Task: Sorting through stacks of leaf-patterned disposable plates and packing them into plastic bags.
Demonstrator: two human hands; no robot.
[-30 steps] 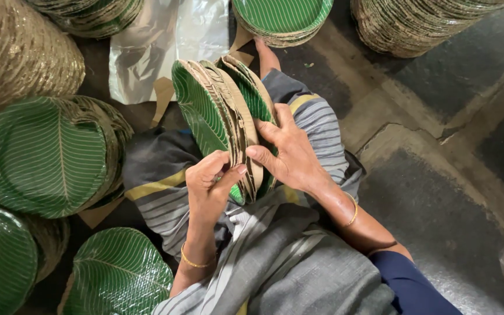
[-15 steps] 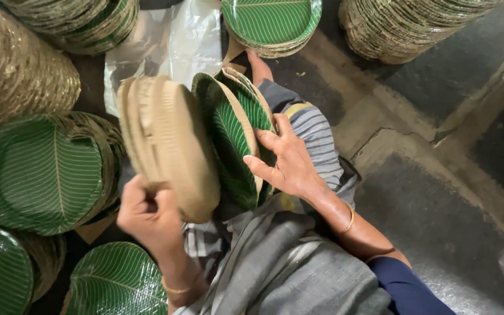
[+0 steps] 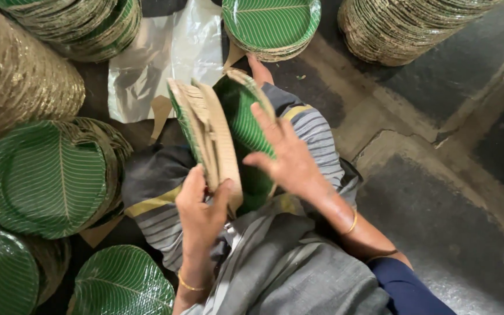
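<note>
My left hand (image 3: 200,205) is clamped on a small batch of leaf-print paper plates (image 3: 205,135), thumb on one side, fingers on the other, gripping the lower edge. The batch stands on edge on my lap, brown backs facing left. My right hand (image 3: 290,158) is spread open, fingers splayed, palm flat against the green plate (image 3: 245,131) behind the batch, propping it up against my knee.

Risks, as I read them:
- Grip is low on the batch only. Top edges are already fanned apart, so a plate could peel off and slide down onto the striped cloth (image 3: 153,192).
- Right hand isn't gripping anything, only pressing. If it lifts, the green plate will likely tip over.
- Floor stacks are close: the green stack at left (image 3: 48,175) and the stack ahead (image 3: 272,26). A dropped plate could land among them and throw off the count.
- Clear plastic sheet (image 3: 164,52) on the floor looks slippery.
</note>
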